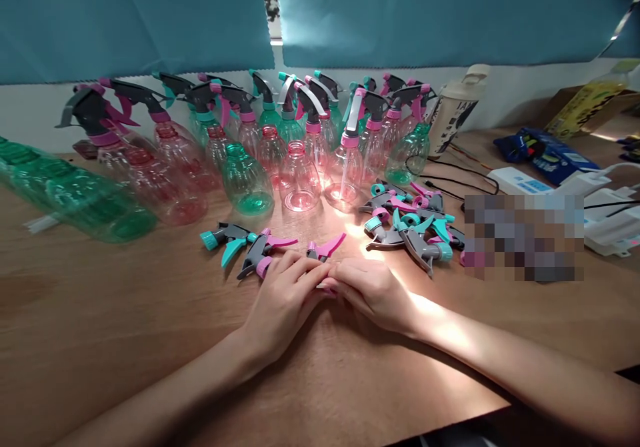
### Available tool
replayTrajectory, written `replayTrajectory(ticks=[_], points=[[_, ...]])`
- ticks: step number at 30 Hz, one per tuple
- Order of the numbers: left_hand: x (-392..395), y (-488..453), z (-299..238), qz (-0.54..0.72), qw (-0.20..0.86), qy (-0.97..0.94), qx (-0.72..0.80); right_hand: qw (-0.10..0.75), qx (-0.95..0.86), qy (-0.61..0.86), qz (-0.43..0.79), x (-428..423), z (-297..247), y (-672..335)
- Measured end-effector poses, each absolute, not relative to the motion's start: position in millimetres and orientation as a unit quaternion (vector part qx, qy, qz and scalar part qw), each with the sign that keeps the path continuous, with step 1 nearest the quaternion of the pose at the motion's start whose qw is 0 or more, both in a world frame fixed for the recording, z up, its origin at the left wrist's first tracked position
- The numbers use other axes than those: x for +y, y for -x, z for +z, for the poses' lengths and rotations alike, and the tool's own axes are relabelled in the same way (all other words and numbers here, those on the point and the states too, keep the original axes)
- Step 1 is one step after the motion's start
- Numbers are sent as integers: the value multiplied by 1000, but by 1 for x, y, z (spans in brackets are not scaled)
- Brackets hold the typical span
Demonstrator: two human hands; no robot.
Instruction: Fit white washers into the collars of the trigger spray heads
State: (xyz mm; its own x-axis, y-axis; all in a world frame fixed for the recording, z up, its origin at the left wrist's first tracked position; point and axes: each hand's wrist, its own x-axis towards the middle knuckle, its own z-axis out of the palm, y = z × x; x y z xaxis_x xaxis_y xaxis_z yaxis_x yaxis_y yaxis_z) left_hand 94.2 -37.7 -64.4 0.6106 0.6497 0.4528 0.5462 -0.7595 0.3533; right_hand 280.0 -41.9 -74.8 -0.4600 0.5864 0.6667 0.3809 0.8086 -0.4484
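My left hand and my right hand meet over the table, fingers closed together at their tips. Between them is a grey and pink trigger spray head; its pink lever sticks out beyond the fingertips, and the rest is mostly hidden. A bit of pink shows below the fingers. Just left of my left hand lie a grey and pink spray head and a grey and teal one. To the right of my right hand is a pile of spray heads in grey, pink and teal.
Clear pink and green bottles stand behind my hands, many topped with spray heads; an open green bottle and an open pink bottle are in front. Green bottles lean at left. A tumbler, black cable and blue packet are at right.
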Motion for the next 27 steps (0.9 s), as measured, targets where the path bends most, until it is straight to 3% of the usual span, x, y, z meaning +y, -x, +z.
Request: replayTrajectory(ticks=[15, 27], points=[[-41, -94, -63, 294, 53, -874, 382, 438, -823, 345, 108, -47, -74, -287], [-41, -92, -63, 291, 82, -870, 389, 456, -669, 462, 362, -40, -74, -296]])
